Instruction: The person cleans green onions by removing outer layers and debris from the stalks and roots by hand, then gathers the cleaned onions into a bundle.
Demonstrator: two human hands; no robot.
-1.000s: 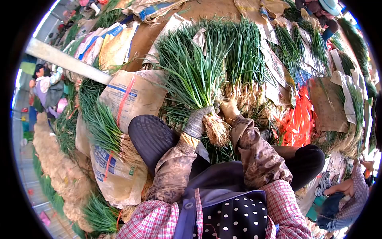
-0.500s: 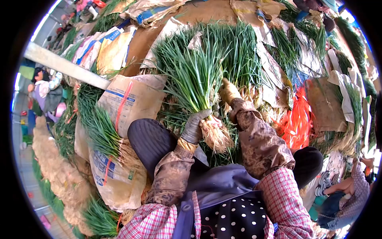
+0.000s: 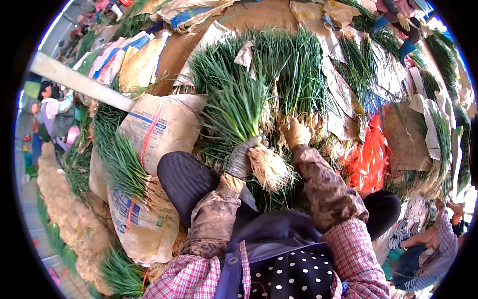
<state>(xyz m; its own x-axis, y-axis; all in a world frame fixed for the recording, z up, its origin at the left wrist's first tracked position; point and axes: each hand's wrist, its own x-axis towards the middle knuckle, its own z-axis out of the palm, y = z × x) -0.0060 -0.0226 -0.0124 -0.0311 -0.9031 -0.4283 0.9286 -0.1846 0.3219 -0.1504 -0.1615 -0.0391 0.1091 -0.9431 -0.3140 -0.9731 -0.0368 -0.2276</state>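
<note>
My left hand [image 3: 242, 157], in a grey-coated glove, is closed around a bunch of green onions [image 3: 238, 107]. Its leaves fan up and away from me, and its pale, stringy roots [image 3: 271, 170] hang towards my lap. My right hand [image 3: 297, 133], in a tan glove, reaches to the root ends of a large pile of green onions [image 3: 301, 74] just beyond. Its fingers are bent in against a few stalks there, the fingertips partly hidden among them. Loose green leaves lie beneath the held bunch.
Red plastic strips [image 3: 370, 157] lie to the right beside a brown sack [image 3: 406, 137]. On the left, a tied bundle of green onions [image 3: 127, 167] rests on a printed sack [image 3: 164, 124]. A pale beam [image 3: 82, 82] crosses the upper left. Other people [image 3: 428, 249] sit around the edges.
My right hand has moved from beside the held bunch to the root ends of the pile, its fingers now among stalks. The held bunch has tilted slightly left, still in my left hand.
</note>
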